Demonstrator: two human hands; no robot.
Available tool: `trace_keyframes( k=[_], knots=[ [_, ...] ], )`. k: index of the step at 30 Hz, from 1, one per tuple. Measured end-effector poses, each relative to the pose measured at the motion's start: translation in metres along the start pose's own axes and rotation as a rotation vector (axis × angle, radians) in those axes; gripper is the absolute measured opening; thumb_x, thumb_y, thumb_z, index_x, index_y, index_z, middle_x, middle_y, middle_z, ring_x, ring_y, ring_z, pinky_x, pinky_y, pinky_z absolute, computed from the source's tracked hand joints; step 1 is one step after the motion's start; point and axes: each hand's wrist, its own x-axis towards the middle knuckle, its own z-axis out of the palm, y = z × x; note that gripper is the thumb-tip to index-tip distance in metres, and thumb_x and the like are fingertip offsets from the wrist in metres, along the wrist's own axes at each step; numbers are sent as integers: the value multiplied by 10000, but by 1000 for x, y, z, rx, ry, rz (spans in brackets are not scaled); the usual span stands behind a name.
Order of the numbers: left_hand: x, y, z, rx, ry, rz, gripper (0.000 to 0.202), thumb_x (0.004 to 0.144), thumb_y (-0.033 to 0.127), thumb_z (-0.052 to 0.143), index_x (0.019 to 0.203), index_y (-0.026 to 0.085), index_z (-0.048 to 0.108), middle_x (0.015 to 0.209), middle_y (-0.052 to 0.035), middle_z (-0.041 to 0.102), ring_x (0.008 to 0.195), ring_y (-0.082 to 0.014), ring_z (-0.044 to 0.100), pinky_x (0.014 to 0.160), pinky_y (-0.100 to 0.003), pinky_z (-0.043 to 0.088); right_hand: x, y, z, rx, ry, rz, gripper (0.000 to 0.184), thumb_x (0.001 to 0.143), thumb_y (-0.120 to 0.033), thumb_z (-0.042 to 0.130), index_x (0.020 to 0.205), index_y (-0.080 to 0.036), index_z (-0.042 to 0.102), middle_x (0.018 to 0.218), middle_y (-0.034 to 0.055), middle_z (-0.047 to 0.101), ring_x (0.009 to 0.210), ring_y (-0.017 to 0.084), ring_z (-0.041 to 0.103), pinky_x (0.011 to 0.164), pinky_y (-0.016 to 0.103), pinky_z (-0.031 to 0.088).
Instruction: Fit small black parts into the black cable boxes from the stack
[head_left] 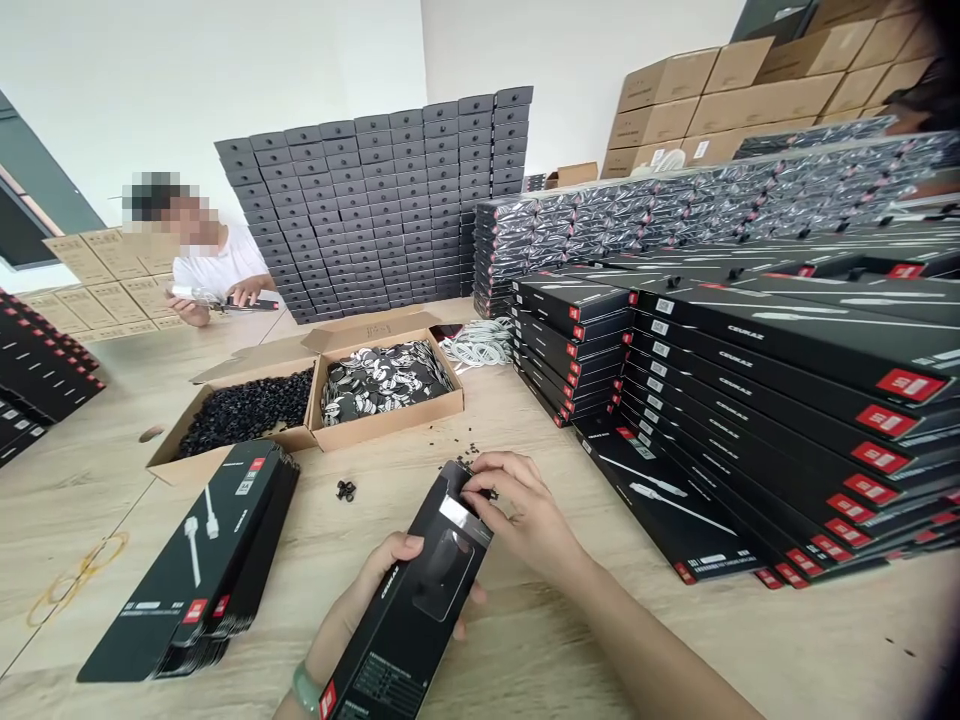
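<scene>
My left hand point(375, 590) grips a long black product box point(416, 600) from below, thumb on its left edge, with the box tilted up over the wooden table point(525, 640). My right hand point(517, 505) is closed at the box's top end, fingers pinched on a small black piece at the hanger tab; the piece itself is mostly hidden. A small black clip point(346, 490) lies on the table just left of the box top. A flat pile of the same black boxes point(202, 565) sits to my left.
Two open cartons hold black clips point(244, 410) and bagged black-and-white items point(382, 380). White cables point(480, 345) lie behind them. Stacks of black boxes point(787, 400) fill the right. Grey boxes point(390, 200) form a wall behind. Another person point(214, 265) works at the far left. Rubber bands point(75, 580) lie left.
</scene>
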Motion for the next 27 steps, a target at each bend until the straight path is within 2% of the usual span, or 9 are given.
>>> trace_keyframes(
  k=[2, 5, 8, 11, 15, 17, 20, 22, 27],
  knots=[
    [4, 0, -3, -13, -1, 13, 543, 828, 493, 477, 1122, 65, 637, 947, -167, 723, 651, -196, 684, 466, -205, 406, -1, 1, 0, -28, -34, -25, 118, 886, -276, 562, 856, -269, 676, 1047, 69, 642, 1038, 259, 554, 953, 454, 378],
    [12, 1, -11, -44, 20, 71, 571, 800, 497, 525, 1165, 70, 624, 931, -150, 731, 631, -205, 688, 486, -232, 458, -1, 4, 2, 49, -39, 57, 165, 905, -320, 531, 824, -241, 652, 1065, 74, 620, 1057, 248, 551, 949, 425, 393],
    [18, 5, -17, -35, 92, 159, 548, 817, 459, 542, 1209, 82, 601, 950, -152, 738, 657, -219, 701, 555, -260, 510, 0, 13, 8, 98, 40, 182, 184, 885, -368, 565, 780, -228, 622, 884, 44, 636, 910, 221, 590, 850, 370, 444],
    [17, 11, -21, -67, 114, 243, 547, 843, 439, 513, 1253, 81, 567, 981, -168, 734, 712, -238, 712, 580, -275, 533, -1, 25, 16, 83, 7, 214, 175, 873, -345, 573, 761, -227, 636, 743, 16, 636, 766, 202, 596, 766, 346, 465],
    [-1, 26, -29, -191, 118, 500, 529, 862, 447, 478, 1300, 154, 527, 1045, -125, 716, 731, -226, 703, 564, -288, 553, -5, 35, 27, -22, -43, 145, 246, 916, -230, 435, 981, -225, 673, 939, 58, 673, 894, 212, 621, 818, 360, 478],
    [-14, 37, -36, -228, 125, 655, 509, 862, 420, 477, 1307, 176, 518, 1055, -113, 705, 755, -223, 695, 575, -292, 561, -5, 33, 35, -95, -86, 116, 274, 915, -193, 411, 1002, -220, 670, 957, 67, 680, 911, 217, 622, 835, 374, 472],
    [-32, 52, -49, -266, 116, 834, 539, 818, 406, 508, 1303, 172, 516, 1043, -114, 691, 770, -224, 684, 610, -302, 571, 3, 23, 57, -124, -186, 64, 239, 872, -143, 476, 950, -224, 687, 905, 57, 697, 894, 226, 620, 851, 391, 445],
    [-39, 57, -58, -296, 113, 891, 562, 789, 409, 534, 1300, 178, 513, 1070, -114, 680, 787, -223, 682, 646, -311, 576, 14, 12, 76, -133, -256, 26, 227, 840, -111, 528, 929, -233, 697, 897, 49, 705, 904, 227, 616, 864, 385, 422],
    [-42, 57, -66, -340, 114, 858, 560, 796, 436, 536, 1289, 169, 522, 1050, -105, 692, 784, -209, 685, 643, -287, 569, 53, -6, 132, -175, -352, 1, 228, 835, -67, 542, 877, -217, 708, 901, 52, 712, 924, 221, 612, 861, 345, 383]
  ],
)
